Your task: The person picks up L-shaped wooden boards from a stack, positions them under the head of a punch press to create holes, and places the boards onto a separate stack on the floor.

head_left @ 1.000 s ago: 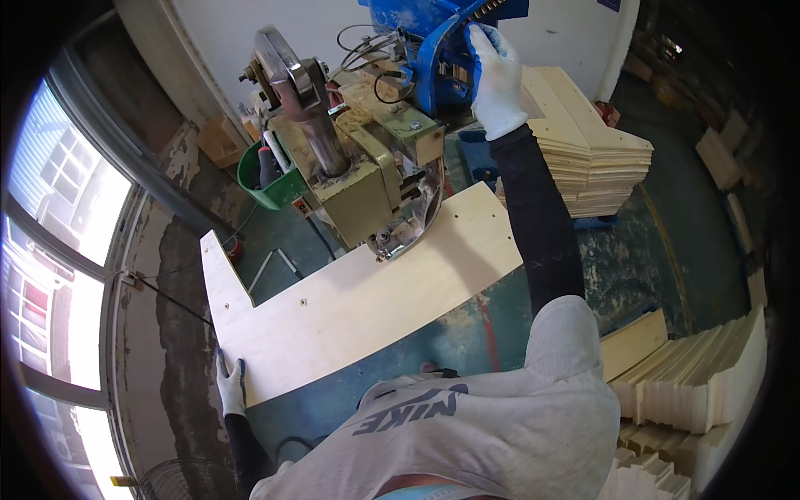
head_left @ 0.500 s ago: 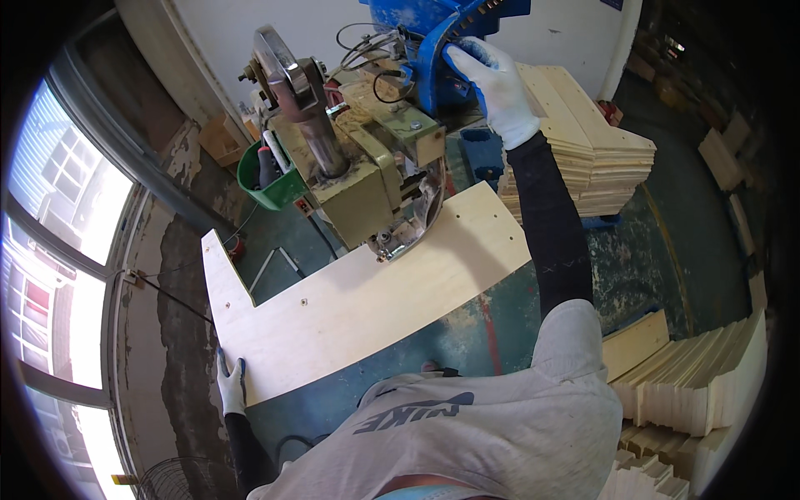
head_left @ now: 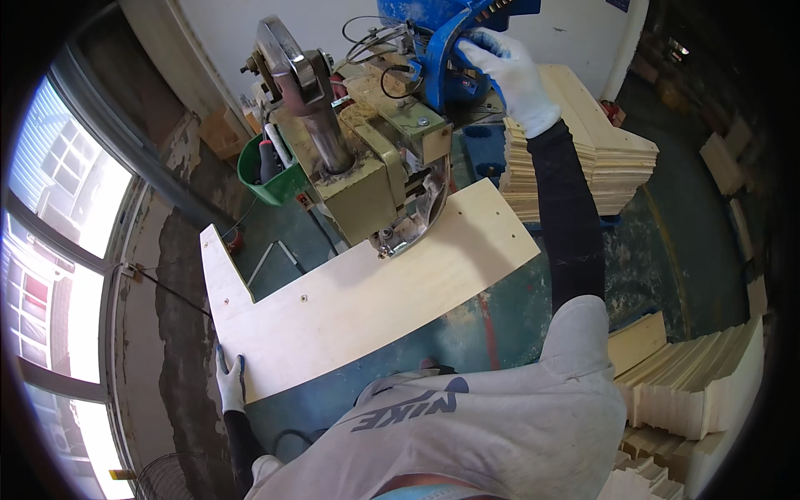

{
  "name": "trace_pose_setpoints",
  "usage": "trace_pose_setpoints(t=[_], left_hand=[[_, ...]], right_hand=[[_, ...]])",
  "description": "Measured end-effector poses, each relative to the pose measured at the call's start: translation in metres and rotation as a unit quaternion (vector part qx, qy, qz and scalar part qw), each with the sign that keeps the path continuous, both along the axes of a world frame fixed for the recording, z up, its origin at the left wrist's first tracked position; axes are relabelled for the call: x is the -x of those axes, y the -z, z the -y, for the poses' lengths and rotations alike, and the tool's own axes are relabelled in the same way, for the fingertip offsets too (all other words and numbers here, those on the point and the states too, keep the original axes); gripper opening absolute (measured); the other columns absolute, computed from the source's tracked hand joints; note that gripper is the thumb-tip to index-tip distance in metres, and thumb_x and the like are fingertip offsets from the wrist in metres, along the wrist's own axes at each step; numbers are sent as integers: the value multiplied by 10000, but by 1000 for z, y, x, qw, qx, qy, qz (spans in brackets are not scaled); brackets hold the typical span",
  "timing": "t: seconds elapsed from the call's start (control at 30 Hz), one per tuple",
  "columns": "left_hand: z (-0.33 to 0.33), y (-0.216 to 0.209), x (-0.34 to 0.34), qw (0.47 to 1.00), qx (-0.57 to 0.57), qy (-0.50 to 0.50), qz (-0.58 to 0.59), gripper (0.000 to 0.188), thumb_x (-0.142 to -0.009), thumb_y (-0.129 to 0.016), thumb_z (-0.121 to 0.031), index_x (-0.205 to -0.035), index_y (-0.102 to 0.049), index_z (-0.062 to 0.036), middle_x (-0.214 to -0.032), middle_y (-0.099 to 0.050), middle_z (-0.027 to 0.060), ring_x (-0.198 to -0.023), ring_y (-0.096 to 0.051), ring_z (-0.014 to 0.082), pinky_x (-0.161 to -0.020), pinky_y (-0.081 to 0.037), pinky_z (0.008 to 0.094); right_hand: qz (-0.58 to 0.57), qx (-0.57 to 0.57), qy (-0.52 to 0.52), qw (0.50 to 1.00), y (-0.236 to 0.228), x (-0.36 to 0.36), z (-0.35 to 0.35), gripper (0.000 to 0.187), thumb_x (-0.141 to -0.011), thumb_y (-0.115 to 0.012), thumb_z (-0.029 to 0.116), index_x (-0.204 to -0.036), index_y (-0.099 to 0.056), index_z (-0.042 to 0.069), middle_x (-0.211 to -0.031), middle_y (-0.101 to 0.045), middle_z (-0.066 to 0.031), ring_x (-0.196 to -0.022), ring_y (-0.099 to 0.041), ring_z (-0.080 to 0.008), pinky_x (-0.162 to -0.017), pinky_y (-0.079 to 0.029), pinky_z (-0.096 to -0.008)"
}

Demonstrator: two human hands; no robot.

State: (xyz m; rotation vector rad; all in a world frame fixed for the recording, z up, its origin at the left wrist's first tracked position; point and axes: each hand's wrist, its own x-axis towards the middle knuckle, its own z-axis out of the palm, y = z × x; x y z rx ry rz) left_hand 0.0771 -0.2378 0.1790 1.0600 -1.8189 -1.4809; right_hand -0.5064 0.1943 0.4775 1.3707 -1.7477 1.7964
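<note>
A pale L-shaped plywood panel with small holes and metal inserts lies beneath the head of a green press machine. At the panel's lower left edge, my left hand, in a white glove with dark fingertips, grips the rim with thumb and fingers on either side. My right hand, gloved the same way, reaches up past the machine. Its fingers are bent around the edge of a blue curved drum at the top. The far sides of those fingertips are hidden.
Stacked plywood panels stand right of the machine, and more cut boards lie at the lower right. A green bin with hand tools hangs left of the machine. Loose cables run near the drum. A wire fan guard is at lower left.
The view has shifted slightly, moving the machine and panel a little in the picture. My right hand stays at the drum's edge, slightly farther right; my left hand remains on the panel.
</note>
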Motion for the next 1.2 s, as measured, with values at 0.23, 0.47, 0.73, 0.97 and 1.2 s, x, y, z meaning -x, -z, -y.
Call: trace_pose_setpoints(t=[0.23,0.47,0.73,0.97,1.2], left_hand=[[8,9,-7,999,24,9,24,683,-979,-625,-21,-1580,-302,18,-1639,-321,116,-1445,-382,178,-1125,-380,273],[9,10,-10,1000,17,3,20,676,-985,-604,-8,-1582,-289,24,-1649,-300,117,-1454,-375,185,-1138,-381,286],[11,2,-7,999,11,8,46,688,-992,-593,-4,-1593,-259,16,-1666,-262,111,-1492,-316,189,-1160,-356,289],[50,20,7,998,-26,60,13,690,-993,-601,-21,-1589,-257,29,-1668,-260,106,-1516,-273,189,-1184,-325,302],[60,12,34,996,36,71,32,665,-987,-627,-63,-1559,-312,63,-1641,-314,153,-1507,-308,221,-1201,-293,321]], right_hand=[[132,171,57,975,37,-14,-41,249,-1017,-612,152,-1172,-688,-28,-1091,-723,-86,-1001,-688,-164,-926,-536,-289],[232,171,256,923,169,-26,-105,207,-1025,-615,129,-1130,-679,-38,-1033,-708,-40,-926,-638,-104,-871,-499,-248],[390,189,450,781,291,-135,-104,686,-996,-695,280,-1494,-344,-35,-1487,-434,-137,-1307,-474,-203,-1084,-408,-329],[559,333,58,757,349,-164,-88,570,-1072,-504,397,-1499,-438,25,-1507,-515,-128,-1338,-546,-267,-1115,-444,-409],[521,345,96,774,331,-185,-89,494,-1064,-545,320,-1445,-489,11,-1414,-594,-110,-1265,-603,-239,-1067,-490,-390]])
